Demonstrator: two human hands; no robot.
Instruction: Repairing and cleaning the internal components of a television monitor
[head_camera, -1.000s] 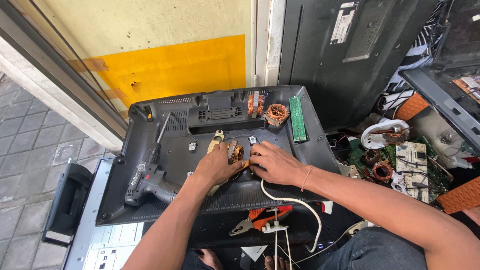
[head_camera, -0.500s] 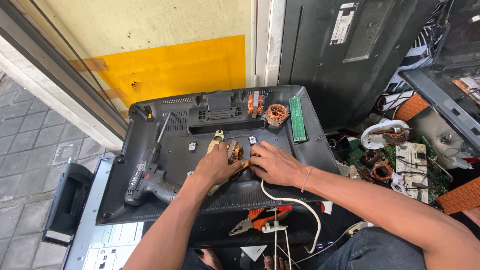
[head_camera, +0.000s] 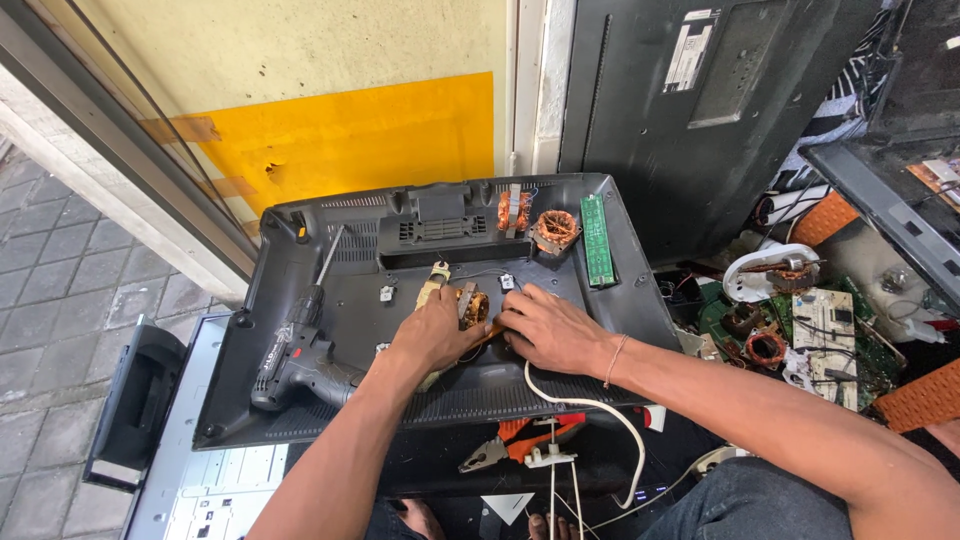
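While both hands sit in the middle of the black plastic cover (head_camera: 300, 400), the left hand (head_camera: 435, 335) has its grip round a small copper coil part (head_camera: 470, 305) and the right hand (head_camera: 545, 330) pinches it from beside. A cordless drill (head_camera: 295, 350) lies left, orange pliers (head_camera: 525, 440) below.

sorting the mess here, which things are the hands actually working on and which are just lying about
In hand:
left hand and right hand on the small board with a copper coil
black back cover under it

Lying about:
cordless drill
green circuit strip
orange-handled pliers
white cable
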